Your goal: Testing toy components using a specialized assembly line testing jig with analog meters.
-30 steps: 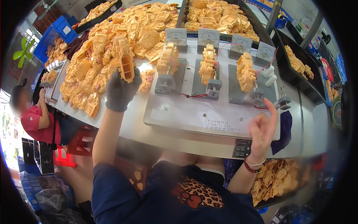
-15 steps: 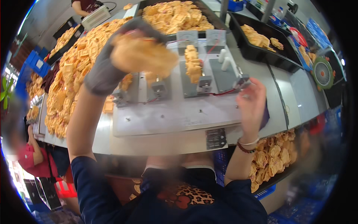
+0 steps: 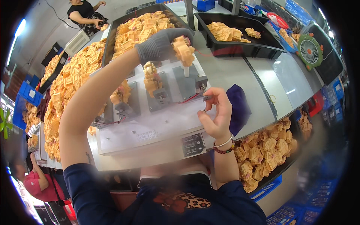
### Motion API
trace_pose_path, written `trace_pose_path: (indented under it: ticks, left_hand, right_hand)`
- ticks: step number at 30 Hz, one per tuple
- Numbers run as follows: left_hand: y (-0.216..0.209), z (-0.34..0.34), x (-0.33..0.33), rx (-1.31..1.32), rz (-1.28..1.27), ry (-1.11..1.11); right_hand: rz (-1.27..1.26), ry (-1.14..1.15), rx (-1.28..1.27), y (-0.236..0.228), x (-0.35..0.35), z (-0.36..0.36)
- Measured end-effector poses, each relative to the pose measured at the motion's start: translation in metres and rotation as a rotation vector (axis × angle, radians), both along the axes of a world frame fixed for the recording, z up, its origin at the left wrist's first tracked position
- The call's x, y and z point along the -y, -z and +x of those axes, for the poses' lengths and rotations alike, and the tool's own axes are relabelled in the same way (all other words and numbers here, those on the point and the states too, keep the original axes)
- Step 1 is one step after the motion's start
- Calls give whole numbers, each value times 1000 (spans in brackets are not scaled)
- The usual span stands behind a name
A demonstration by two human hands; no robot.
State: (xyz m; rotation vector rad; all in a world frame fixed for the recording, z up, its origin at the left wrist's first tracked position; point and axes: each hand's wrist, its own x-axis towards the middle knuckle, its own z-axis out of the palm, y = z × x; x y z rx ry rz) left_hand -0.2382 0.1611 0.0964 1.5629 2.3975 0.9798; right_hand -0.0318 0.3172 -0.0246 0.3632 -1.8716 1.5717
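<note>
My left hand (image 3: 165,44), in a grey glove, grips an orange-yellow moulded plastic part (image 3: 183,51) at the far right of a white test fixture (image 3: 150,133). The part is directly over a white post (image 3: 186,71) on a grey plate; I cannot tell whether it is seated. My bare right hand (image 3: 218,114) is curled at the fixture's near right corner, thumb and index finger apart. Its index fingertip is beside a small dark grey piece (image 3: 206,98) near a metal clamp block (image 3: 201,83). Similar parts sit on other stations, one a middle part (image 3: 152,80).
Heaped orange-yellow parts (image 3: 71,90) cover the left side. Behind stand a full black tray (image 3: 107,48) and a partly filled black tray (image 3: 247,47). A green fan (image 3: 310,51) and purple cloth (image 3: 238,108) are to the right. Another person (image 3: 84,15) works at the back.
My left hand has carried the plastic part rightward, over the right-hand station. My right hand stays by that station's clamp, its fingers now more curled. The view has shifted, moving the fixture leftward in it.
</note>
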Motion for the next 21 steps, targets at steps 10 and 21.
trace_pose_path:
  ticks: [10, 21]
  left_hand:
    - [10, -7, 7, -304, -20, -19]
    - [2, 23, -13, -384, -431, 58]
  right_hand:
    - [-10, -8, -24, -3, 2, 0]
    - [-20, 49, -40, -3, 4, 2]
